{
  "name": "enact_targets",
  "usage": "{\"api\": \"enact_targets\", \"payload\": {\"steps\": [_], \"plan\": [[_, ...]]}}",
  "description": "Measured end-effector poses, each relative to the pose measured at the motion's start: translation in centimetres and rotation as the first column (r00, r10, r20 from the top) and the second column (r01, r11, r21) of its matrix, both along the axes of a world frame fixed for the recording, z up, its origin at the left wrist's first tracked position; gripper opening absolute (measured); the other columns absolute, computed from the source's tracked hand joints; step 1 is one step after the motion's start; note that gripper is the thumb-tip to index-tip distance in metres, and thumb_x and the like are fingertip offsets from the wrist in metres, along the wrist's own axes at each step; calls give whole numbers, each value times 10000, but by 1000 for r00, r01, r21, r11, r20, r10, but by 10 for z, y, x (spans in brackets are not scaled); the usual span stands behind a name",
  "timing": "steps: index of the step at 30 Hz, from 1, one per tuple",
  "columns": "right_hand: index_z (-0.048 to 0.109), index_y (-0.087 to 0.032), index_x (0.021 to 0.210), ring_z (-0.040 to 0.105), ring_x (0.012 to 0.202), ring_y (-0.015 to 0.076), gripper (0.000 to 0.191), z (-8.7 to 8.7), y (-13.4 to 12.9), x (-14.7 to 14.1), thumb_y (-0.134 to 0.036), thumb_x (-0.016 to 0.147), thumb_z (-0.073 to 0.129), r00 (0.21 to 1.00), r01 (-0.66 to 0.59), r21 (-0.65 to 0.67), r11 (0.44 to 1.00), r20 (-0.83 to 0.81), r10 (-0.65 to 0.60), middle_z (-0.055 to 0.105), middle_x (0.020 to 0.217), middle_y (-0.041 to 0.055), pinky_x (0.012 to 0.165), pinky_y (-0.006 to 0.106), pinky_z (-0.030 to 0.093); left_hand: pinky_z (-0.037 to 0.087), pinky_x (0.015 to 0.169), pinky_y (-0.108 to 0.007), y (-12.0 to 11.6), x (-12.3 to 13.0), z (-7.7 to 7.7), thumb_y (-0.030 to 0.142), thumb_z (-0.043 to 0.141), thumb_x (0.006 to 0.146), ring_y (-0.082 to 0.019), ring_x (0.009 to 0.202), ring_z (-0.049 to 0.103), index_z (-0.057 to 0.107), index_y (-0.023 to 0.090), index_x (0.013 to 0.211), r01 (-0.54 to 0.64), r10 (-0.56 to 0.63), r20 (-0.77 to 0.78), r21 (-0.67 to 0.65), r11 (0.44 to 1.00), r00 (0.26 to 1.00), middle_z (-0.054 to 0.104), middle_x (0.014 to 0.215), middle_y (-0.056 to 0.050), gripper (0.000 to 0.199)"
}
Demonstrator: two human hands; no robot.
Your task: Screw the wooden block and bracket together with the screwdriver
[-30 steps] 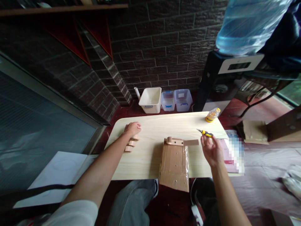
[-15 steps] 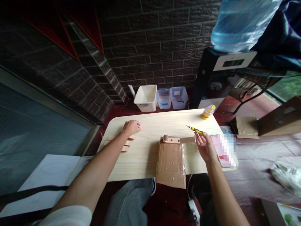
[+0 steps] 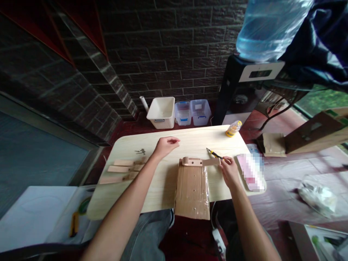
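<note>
My right hand [image 3: 229, 169] is closed around a yellow and black screwdriver [image 3: 214, 153], its tip pointing left over the table. My left hand [image 3: 166, 146] hovers above the table with its fingers pinched together; whatever they hold is too small to make out. Between the hands a cardboard piece [image 3: 192, 192] overhangs the front edge. Across its top lies a tan strip [image 3: 193, 162] with two dark holes and a curled left end, its flat end reaching toward my right hand. Small metal pieces [image 3: 140, 151] and several tan strips [image 3: 118, 169] lie at the left, partly behind my left forearm.
A clear container with yellow ends [image 3: 233, 128] stands at the table's [image 3: 190, 137] back right. A pink phone-like object [image 3: 248, 173], partly blurred, lies at the right. Beyond the table are a cream bin [image 3: 161, 113], two clear boxes [image 3: 200, 112] and a water dispenser [image 3: 236, 87].
My left hand has moved right, away from the strips, uncovering the small metal pieces. My right hand has lowered slightly with the screwdriver. The whole view has shifted a little.
</note>
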State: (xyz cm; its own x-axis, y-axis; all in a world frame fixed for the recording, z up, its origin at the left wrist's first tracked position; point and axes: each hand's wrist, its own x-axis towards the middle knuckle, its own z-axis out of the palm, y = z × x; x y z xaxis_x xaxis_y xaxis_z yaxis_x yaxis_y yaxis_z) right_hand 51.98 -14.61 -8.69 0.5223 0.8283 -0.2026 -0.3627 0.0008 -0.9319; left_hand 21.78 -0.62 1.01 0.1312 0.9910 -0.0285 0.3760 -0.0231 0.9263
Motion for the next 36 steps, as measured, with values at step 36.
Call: {"api": "enact_targets", "payload": {"steps": [36], "plan": [[803, -260, 1156, 791, 917, 215, 216, 173, -6, -25, -397, 1001, 742, 556, -484, 60, 873, 792, 254, 839, 1041, 61, 811, 356, 645, 699, 878, -296, -79, 79, 84, 257, 829, 910, -187, 877, 828, 789, 211, 961, 252, -321, 273, 259, 932, 907, 847, 980, -44, 79]]}}
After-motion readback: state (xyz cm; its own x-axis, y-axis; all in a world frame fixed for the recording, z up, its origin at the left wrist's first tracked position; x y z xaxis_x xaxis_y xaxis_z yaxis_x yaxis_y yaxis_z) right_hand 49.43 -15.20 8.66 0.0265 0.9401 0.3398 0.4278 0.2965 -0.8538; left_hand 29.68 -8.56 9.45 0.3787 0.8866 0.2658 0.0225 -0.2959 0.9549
